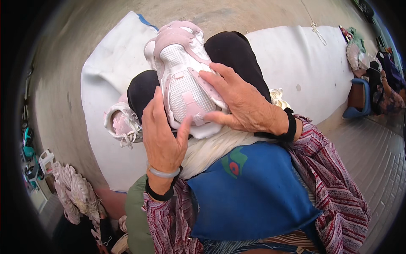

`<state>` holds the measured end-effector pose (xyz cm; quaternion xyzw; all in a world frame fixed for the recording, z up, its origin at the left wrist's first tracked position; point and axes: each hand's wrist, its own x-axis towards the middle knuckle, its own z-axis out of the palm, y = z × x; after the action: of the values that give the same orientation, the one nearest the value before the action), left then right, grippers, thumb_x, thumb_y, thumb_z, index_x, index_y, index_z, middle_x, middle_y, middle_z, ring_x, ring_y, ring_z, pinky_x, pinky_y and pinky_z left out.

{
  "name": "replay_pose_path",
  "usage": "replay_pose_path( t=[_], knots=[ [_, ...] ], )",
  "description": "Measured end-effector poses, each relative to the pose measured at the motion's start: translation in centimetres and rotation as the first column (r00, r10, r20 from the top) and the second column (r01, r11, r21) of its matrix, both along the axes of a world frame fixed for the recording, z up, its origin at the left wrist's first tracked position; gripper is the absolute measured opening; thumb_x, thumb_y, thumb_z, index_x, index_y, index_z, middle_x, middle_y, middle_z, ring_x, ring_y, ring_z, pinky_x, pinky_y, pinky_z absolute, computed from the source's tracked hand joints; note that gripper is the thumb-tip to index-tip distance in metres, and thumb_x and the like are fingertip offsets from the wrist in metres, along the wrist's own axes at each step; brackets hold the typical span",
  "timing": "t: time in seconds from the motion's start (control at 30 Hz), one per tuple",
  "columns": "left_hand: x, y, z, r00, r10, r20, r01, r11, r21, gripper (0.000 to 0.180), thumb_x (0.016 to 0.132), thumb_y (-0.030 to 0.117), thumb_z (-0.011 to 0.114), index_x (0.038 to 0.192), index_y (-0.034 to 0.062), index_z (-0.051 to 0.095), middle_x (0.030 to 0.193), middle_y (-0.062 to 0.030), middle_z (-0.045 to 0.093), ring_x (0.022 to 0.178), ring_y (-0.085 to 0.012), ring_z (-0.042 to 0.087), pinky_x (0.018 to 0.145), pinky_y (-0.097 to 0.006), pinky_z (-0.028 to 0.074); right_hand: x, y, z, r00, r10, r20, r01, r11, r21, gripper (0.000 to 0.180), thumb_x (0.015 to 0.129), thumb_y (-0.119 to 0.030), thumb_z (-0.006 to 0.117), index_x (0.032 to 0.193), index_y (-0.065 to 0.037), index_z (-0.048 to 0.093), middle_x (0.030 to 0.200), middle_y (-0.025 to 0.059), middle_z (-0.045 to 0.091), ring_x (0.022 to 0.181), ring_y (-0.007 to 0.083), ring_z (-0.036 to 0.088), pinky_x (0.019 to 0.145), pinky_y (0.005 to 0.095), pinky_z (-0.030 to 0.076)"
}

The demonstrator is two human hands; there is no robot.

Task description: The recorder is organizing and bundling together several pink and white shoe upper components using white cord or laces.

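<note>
A stack of pink and white mesh shoe uppers [192,95] lies across my lap, its near end toward my body. Along its left edge my left hand [163,131] stands with fingers stretched out and the thumb apart, at the near end. My right hand [245,99] rests against the right side, its fingers straight on the pink eyelet strip and its thumb pointing across the near end. Neither hand is closed around anything. Under the uppers, a bundle of long white laces [211,148] spreads over my lap.
A laced pink and white upper [122,122] lies beside my left knee on a white sheet [296,63]. My blue apron [258,190] covers my front. More uppers [76,190] are heaped at lower left. Another person [385,91] sits at far right near a blue chair [357,99].
</note>
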<state>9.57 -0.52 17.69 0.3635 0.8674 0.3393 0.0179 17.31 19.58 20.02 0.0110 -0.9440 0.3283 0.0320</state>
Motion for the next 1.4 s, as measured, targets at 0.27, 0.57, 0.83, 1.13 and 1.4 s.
replay_pose_path(
  t=[0.27, 0.57, 0.83, 1.13, 1.4],
  knots=[
    [0.4, 1.1, -1.6, 0.977, -0.207, 0.054, 0.200, 0.973, 0.119, 0.096, 0.066, 0.007, 0.078, 0.143, 0.0021, 0.020, 0.144, -0.0286, 0.021, 0.133, -0.0420, 0.029, 0.106, -0.045, 0.032, -0.3, 0.6, -2.2, 0.962, -0.026, -0.271, 0.047, 0.996, 0.070, 0.046, 0.079, -0.022, 0.063, 0.117, 0.000, 0.048, 0.109, 0.0222, 0.049, 0.095, 0.0346, 0.052, 0.082, 0.0397, 0.047],
    [-0.2, 1.5, -1.1, 0.967, -0.256, 0.004, 0.255, 0.963, 0.085, 0.093, 0.065, 0.006, 0.076, 0.142, 0.0009, 0.024, 0.143, -0.0253, 0.029, 0.133, -0.0396, 0.030, 0.108, -0.042, 0.028, 0.4, 2.8, -0.3, 0.964, 0.019, -0.265, -0.040, 0.997, -0.072, 0.046, 0.082, -0.024, 0.063, 0.117, 0.002, 0.049, 0.104, 0.0204, 0.050, 0.096, 0.0326, 0.051, 0.082, 0.0372, 0.046],
    [0.8, 2.0, 4.3, 0.860, -0.502, -0.089, 0.506, 0.819, 0.272, 0.041, 0.071, -0.001, 0.065, 0.111, -0.0039, 0.057, 0.111, -0.0208, 0.059, 0.105, -0.0368, 0.057, 0.093, -0.045, 0.044, 13.8, 20.4, 0.2, 0.681, -0.616, 0.396, 0.609, 0.777, 0.161, 0.026, 0.085, -0.019, 0.051, 0.083, 0.002, 0.065, 0.061, 0.0085, 0.060, 0.055, 0.0148, 0.059, 0.052, 0.0291, 0.048],
    [7.9, 12.5, 2.3, 0.568, -0.821, 0.048, 0.812, 0.569, 0.127, 0.053, 0.076, 0.017, 0.070, 0.123, 0.0025, 0.050, 0.122, -0.0176, 0.050, 0.119, -0.0356, 0.045, 0.103, -0.052, 0.031, 18.1, 16.4, -12.1, 0.520, -0.327, 0.789, 0.848, 0.302, -0.435, 0.067, 0.089, -0.055, 0.049, 0.118, 0.005, 0.054, 0.101, 0.0118, 0.062, 0.086, 0.0153, 0.060, 0.069, 0.0280, 0.050],
    [6.9, 11.9, 0.3, 0.538, -0.830, 0.150, 0.838, 0.545, 0.012, 0.051, 0.074, 0.021, 0.073, 0.116, 0.0056, 0.051, 0.127, -0.0206, 0.046, 0.124, -0.0382, 0.041, 0.105, -0.053, 0.027, 13.6, 16.4, -5.6, 0.807, -0.367, 0.463, 0.565, 0.249, -0.787, 0.047, 0.086, -0.013, 0.064, 0.127, 0.003, 0.046, 0.106, 0.0049, 0.061, 0.090, 0.0113, 0.060, 0.078, 0.0232, 0.050]
  ],
)
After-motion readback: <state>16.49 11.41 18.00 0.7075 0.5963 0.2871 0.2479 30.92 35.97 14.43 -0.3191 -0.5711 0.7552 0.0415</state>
